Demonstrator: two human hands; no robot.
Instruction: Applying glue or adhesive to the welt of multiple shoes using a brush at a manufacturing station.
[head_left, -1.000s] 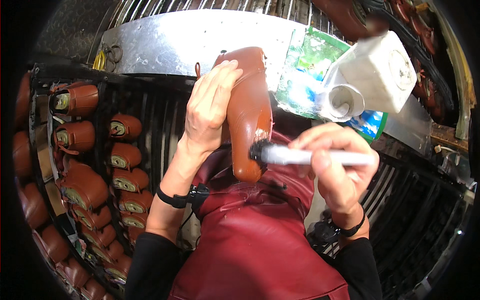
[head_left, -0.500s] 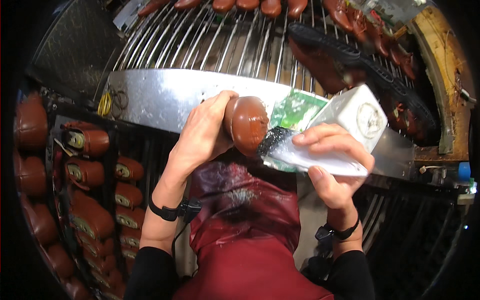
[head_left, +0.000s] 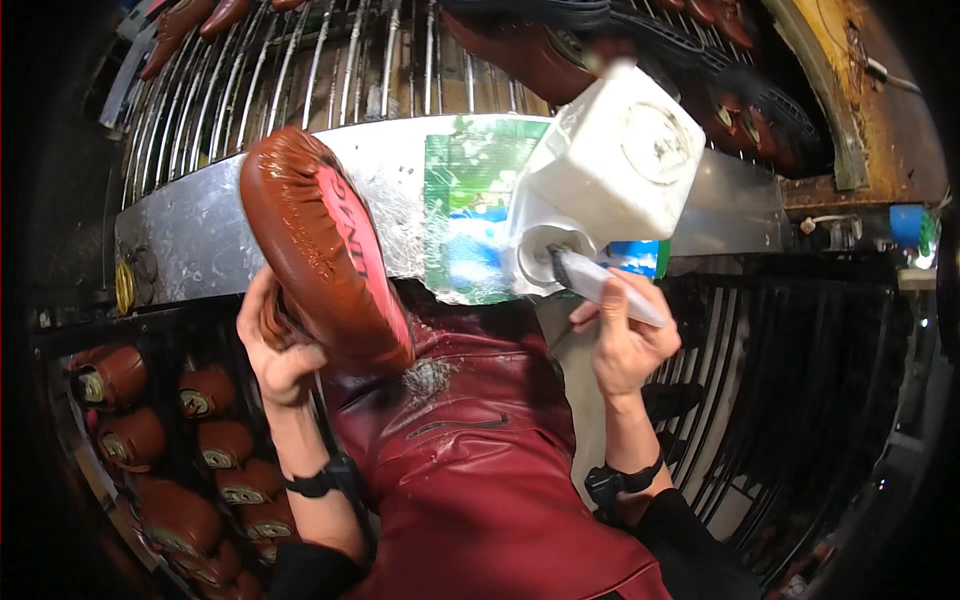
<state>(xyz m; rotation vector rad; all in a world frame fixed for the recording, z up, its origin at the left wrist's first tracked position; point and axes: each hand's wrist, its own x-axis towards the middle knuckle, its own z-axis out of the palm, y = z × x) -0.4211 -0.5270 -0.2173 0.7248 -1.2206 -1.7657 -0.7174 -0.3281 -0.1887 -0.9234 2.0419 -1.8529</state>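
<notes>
My left hand (head_left: 280,345) is closed round the heel end of a brown leather shoe upper (head_left: 290,230). The toe points away from me, and the pink underside shows between pleated leather edges. Wet streaks shine along its side. In my right hand (head_left: 635,340) is a brush with a flat pale handle (head_left: 605,285). Its dark bristles dip into the round mouth of a white plastic jug (head_left: 620,150), which lies tilted on its side. Under the jug is a green and blue printed sheet (head_left: 470,190), smeared with white residue.
A metal ledge (head_left: 190,225) borders a rack of metal rods (head_left: 345,70), with brown and black shoes (head_left: 530,45) beyond. Several brown shoe uppers (head_left: 180,510) stand on a rack at my left. A wooden frame (head_left: 840,110) rises at far right.
The brush has left the shoe upper and gone into the jug's mouth. My left hand has turned the upper so its pink underside shows. The whole view has shifted.
</notes>
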